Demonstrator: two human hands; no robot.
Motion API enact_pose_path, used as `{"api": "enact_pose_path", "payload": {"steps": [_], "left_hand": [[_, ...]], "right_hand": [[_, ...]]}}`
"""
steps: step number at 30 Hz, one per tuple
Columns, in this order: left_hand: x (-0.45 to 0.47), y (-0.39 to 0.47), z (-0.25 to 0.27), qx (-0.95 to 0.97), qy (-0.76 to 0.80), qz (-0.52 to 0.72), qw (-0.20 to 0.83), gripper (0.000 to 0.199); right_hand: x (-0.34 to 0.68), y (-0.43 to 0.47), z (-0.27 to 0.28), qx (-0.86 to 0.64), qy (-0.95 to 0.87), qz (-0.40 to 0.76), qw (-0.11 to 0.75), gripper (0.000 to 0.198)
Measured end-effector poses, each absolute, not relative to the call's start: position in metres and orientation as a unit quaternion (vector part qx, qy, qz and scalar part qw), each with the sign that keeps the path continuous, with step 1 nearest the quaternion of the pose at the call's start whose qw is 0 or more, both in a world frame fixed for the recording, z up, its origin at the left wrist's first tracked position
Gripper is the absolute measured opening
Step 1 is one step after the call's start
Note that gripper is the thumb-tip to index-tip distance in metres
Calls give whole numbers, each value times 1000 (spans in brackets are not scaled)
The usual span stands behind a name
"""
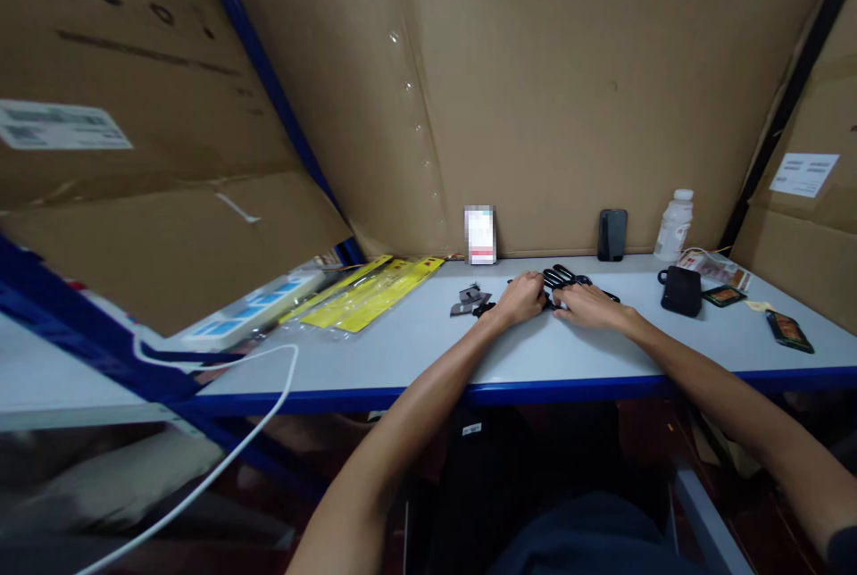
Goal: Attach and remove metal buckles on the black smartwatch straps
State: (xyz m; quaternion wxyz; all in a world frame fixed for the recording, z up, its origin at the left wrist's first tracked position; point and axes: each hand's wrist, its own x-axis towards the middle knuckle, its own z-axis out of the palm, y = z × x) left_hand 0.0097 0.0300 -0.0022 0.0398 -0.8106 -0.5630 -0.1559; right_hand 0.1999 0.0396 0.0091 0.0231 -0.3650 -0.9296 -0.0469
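My left hand [520,299] and my right hand [586,304] rest close together on the grey tabletop [402,356]. Their fingers are curled inward around small black parts that I cannot make out, since the hands cover most of them. Just behind the hands lies a pair of black-handled scissors [564,275], partly hidden by the right hand. Left of my left hand are some dark grey flat pieces [470,298], with a small black piece [482,309] by the wrist.
Yellow cards in clear packaging [375,298] and a white power strip [251,312] lie at the left, near a white cable [291,370]. A lit phone [480,236], a dark phone [611,236] and a bottle [673,227] stand along the cardboard back wall [536,111]. A black case [681,291] lies right.
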Motion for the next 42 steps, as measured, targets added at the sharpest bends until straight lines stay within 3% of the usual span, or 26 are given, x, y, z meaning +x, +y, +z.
{"api": "enact_pose_path", "payload": {"steps": [42], "left_hand": [[14,31,-1,-813,-560,-144,62,17]], "right_hand": [[200,36,12,-356,-933,-57,23,28]]}}
